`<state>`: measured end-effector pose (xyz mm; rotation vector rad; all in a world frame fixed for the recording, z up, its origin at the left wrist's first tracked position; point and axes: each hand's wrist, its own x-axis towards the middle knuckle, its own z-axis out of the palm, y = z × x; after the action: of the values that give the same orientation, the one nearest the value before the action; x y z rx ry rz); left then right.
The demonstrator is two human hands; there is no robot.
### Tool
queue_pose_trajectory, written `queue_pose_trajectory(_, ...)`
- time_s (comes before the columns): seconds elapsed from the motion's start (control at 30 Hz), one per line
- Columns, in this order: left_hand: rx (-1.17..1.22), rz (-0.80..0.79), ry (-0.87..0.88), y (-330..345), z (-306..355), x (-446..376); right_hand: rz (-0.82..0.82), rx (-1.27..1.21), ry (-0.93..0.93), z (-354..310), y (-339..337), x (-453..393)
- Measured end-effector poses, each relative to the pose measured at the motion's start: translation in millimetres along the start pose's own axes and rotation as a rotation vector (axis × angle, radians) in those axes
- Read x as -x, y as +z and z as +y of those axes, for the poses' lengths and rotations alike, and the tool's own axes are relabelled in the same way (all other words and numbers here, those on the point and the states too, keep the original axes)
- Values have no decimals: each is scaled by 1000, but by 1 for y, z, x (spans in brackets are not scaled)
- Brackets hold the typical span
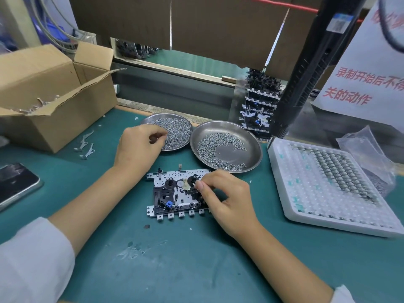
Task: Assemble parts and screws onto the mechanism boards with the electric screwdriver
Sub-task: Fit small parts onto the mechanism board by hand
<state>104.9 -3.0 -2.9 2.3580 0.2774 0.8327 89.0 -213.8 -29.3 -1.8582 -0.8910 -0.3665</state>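
A mechanism board (175,195) lies flat on the green desk (153,259), near the person. The right hand (227,200) rests on the board's right side and pinches a tiny part between thumb and finger. The left hand (140,145) reaches into the left metal dish (172,132), fingers curled and pinching at the screws (177,130). A second dish (226,146) of screws sits just right of it.

Pretty evenly lit from overhead, nothing harsh. Soft, short shadows are thrown under the hands onto the green tabletop (175,270). Some glare is picked up on the steel dish (251,136) and the phone screen (15,182). Wide-angle bending is seen at the edges, and the corners are smeared and soft.
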Motion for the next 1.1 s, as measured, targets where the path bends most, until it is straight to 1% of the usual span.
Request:
queue_pose_trajectory(0.07,85,-1,23,-2,6,2,18,-4,3,-1,0,0)
queue_pose_trajectory(0.13,245,-42,57,-4,15,6,77,-29,35,-2,-1,-2)
queue_pose_trajectory(0.2,422,-154,101,-6,27,15,150,-97,116,-2,-3,-4)
queue_pose_trajectory(0.3,647,-389,100,-8,40,28,203,-240,233,-2,-7,-8)
queue_pose_trajectory(0.37,701,-491,108,-8,43,33,188,-314,260,-4,-9,-9)
queue_pose_trajectory(0.43,718,-539,108,-8,44,35,168,-367,262,-5,-10,-9)
queue_pose_trajectory(0.6,746,-597,74,-9,44,35,125,-426,254,-6,-12,-10)
queue_pose_trajectory(0.8,830,-624,43,-8,43,35,92,-412,258,-6,-11,-10)
queue_pose_trajectory(0.97,829,-633,50,-7,43,35,129,-416,283,-5,-11,-9)
queue_pose_trajectory(1.1,829,-608,48,-8,44,36,153,-405,284,-4,-11,-9)
